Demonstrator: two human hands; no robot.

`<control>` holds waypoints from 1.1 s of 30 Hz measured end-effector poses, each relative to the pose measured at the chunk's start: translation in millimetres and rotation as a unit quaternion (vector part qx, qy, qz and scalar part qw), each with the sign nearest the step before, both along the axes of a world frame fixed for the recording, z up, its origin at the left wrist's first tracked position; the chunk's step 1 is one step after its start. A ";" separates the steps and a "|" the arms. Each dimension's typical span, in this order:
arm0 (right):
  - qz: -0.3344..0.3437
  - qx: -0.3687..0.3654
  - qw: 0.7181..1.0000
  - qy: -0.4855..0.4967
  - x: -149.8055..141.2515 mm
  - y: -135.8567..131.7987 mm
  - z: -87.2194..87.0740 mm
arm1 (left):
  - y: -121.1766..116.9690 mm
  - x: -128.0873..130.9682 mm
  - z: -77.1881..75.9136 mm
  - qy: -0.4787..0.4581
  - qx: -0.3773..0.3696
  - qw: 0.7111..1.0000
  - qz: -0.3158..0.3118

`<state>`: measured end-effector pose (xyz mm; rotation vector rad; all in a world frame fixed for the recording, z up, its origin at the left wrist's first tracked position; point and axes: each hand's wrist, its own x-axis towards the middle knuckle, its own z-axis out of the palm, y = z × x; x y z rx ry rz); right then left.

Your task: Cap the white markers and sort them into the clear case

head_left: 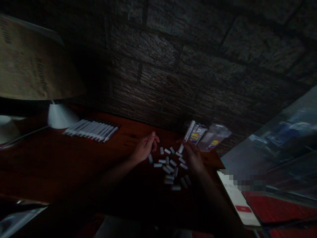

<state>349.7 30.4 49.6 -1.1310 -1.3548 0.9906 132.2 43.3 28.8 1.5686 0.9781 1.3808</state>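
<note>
My right hand [193, 156] grips a white marker [187, 135], which tilts up and to the right. Nothing shows in my left hand [145, 146]; its fingers are loosely bent with the thumb raised, just left of a scatter of caps. Several short white marker caps [169, 169] with coloured ends lie loose on the wooden table [128, 138] between and below my hands. Farther left, several white markers [91, 129] lie side by side in a slanted row. The dim light hides the finer detail of my fingers.
Behind my right hand stand two clear plastic cases, one upright [198, 133] and another beside it [215, 137]. A lamp with a brown paper shade [37, 66] and white base [60, 115] is at left. A stone-block wall [158, 66] borders the table's back.
</note>
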 end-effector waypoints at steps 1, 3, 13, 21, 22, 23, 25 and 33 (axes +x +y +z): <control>-0.006 -0.004 1.000 0.001 1.2 -0.1 0.8 | 0.2 -0.4 -1.4 0.006 0.004 1.000 0.001; -0.017 0.002 1.000 0.015 4.8 0.3 4.8 | 0.7 -1.2 -3.6 0.017 0.010 1.000 0.003; -0.234 0.217 0.946 -0.051 74.9 50.2 90.6 | -1.7 -0.6 -2.6 0.077 0.036 0.996 0.000; -0.251 0.237 0.890 -0.298 74.0 71.4 111.4 | -2.1 -2.8 -1.6 0.094 0.061 0.994 0.006; -0.253 0.233 0.874 -0.342 71.1 70.6 110.0 | -1.5 -3.5 -1.6 0.095 0.060 0.994 0.010; -0.252 0.230 0.863 -0.374 69.0 70.3 108.8 | -1.0 -4.0 -1.6 0.096 0.060 0.993 0.013; -0.239 0.221 0.852 -0.410 67.4 71.7 107.2 | -0.4 -4.4 -1.4 0.097 0.062 0.993 0.016; -0.200 0.154 0.803 -0.539 70.8 85.2 102.0 | -2.3 -1.8 -0.2 0.095 0.078 0.992 0.008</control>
